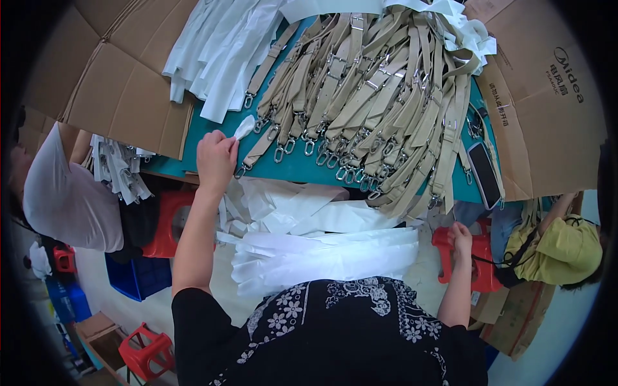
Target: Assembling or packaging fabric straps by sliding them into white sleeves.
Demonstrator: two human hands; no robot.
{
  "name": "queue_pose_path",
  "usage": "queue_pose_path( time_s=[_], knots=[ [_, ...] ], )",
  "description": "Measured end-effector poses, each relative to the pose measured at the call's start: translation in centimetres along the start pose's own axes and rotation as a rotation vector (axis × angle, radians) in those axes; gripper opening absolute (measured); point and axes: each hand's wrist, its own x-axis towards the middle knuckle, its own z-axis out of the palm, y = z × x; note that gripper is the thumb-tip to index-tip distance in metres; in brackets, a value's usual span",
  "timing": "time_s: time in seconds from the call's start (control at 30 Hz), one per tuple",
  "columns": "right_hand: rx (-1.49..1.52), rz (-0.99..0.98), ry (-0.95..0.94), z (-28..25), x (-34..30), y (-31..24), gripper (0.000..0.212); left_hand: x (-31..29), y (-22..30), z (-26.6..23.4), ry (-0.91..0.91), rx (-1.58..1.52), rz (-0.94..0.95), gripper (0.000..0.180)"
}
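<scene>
My left hand (pixel 217 159) is raised at the front left edge of the green table, its fingers closed on a small white crumpled wrapping piece (pixel 244 127). Right beside it lies a beige strap (pixel 260 149) with a metal snap hook. A large heap of beige straps (pixel 360 83) with metal buckles and hooks covers the middle of the table, many hook ends toward me. My right hand (pixel 460 239) hangs low on the right, away from the table, its fingers curled together; whether anything is between them is too small to tell. White sheets (pixel 325 257) lie across my lap.
White strips (pixel 225 51) are piled at the back left of the green table (pixel 296 168). A phone (pixel 484 174) rests at the right edge. Cardboard boxes (pixel 138 90) flank both sides. Co-workers sit left and right; red stools (pixel 147 350) and a blue crate (pixel 138 276) stand on the floor.
</scene>
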Motion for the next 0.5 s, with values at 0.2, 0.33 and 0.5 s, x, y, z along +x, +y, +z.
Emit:
queue_pose_path(
  time_s=[0.2, 0.33, 0.5],
  knots=[
    [0.133, -0.421, 0.177, 1.4, -3.1, -5.7, 0.017, -3.2, 1.2, -1.6, -0.018, -0.147, 0.476, 0.026],
    [0.255, -0.677, 0.262, 3.5, -7.1, -11.5, 0.014, -6.7, 2.1, -1.2, -0.646, -0.041, 0.95, 0.037],
    [0.173, -0.973, -0.033, 9.6, -11.3, -20.5, 0.012, -7.3, 2.0, 0.2, -0.652, -0.197, 0.941, 0.038]
  ],
)
